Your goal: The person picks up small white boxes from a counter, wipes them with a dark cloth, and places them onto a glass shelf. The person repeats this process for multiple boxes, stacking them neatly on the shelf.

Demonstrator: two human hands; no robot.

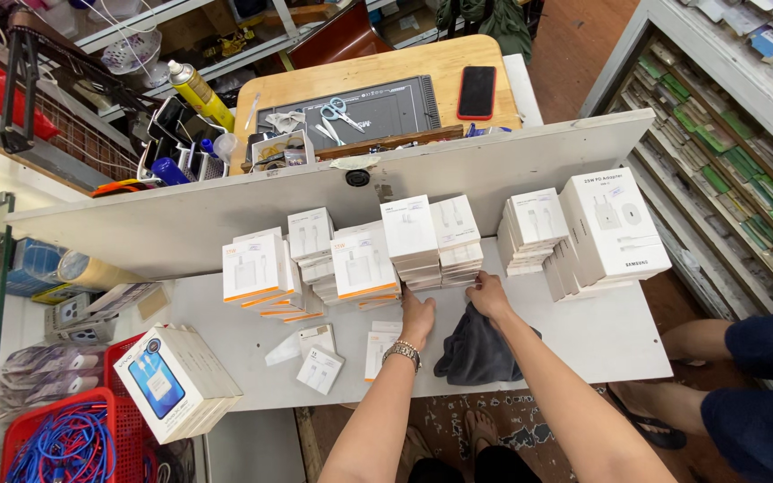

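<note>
Both hands are seen reaching forward over a white counter (583, 335) toward its back edge, where a tilted white board (225, 219) stands. The left hand (417, 317), with a metal wristwatch (402, 354) worn on its wrist, is laid against the foot of a stack of white charger boxes (411, 240); its fingers are held together and flat, and nothing is seen clamped in them. The right hand (489, 295) is placed just beside it, touching the base of the neighbouring white stack (458, 234) with its fingers bent; whether anything is gripped cannot be told. A dark grey cloth (480, 353) is spread on the counter under the right wrist and forearm, near the front edge.

Further stacks of white boxes are ranged along the back edge: orange-trimmed ones (364, 264) to the left of the hands, and a larger pile of flat white boxes (615, 224) toward the right end. Small loose white packets (319, 368) are lying near the front edge, left of the left hand. At the front left corner a pile of boxes with blue pictures (167, 380) is leaned, beside a red basket (24, 425) filled with blue cables. Another person's legs (700, 340) are seen past the counter's right end.
</note>
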